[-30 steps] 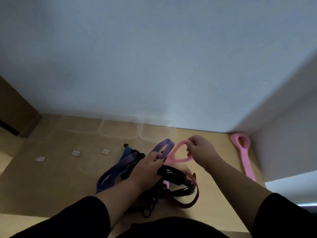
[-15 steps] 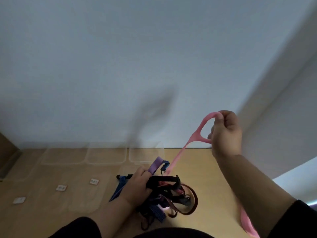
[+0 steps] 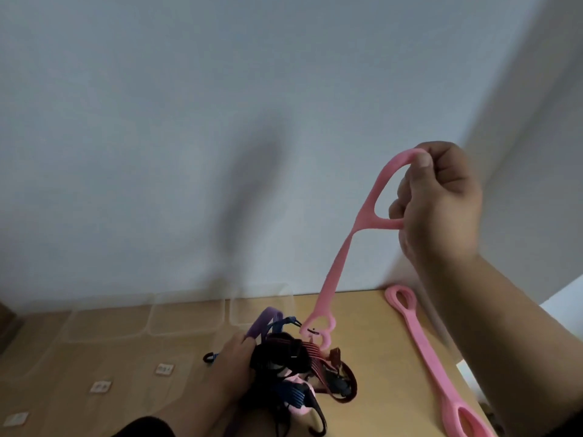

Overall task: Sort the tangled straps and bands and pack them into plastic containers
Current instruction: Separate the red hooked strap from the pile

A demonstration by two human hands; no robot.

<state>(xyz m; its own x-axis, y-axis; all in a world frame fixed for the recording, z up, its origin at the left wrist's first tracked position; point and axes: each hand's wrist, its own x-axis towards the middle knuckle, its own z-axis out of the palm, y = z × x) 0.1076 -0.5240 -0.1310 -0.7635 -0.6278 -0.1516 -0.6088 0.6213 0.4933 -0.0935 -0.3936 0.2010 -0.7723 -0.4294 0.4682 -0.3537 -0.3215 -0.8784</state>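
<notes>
At right of centre, the right hand (image 3: pixel 438 200) is pinching the top loop of a pink rubber band (image 3: pixel 339 263) between thumb and curled fingers — the band is stretching taut down to a tangled pile of straps (image 3: pixel 303 367) at lower centre. The left hand (image 3: pixel 230 370) is gripping that pile on the wooden table (image 3: pixel 372 335), fingers curled round a purple strap (image 3: pixel 263 323). A second pink band (image 3: pixel 432 357) is lying flat at lower right — clear plastic containers (image 3: pixel 189 316) are sitting just behind the pile.

The long pink rubber band lying flat on the table (image 3: pixel 426 348) is cut off by the bottom edge. The left hand's (image 3: pixel 232 364) fingertips are hidden in the dark tangled pile of straps (image 3: pixel 293 367). The clear plastic containers (image 3: pixel 186 316) are barely discernible.
</notes>
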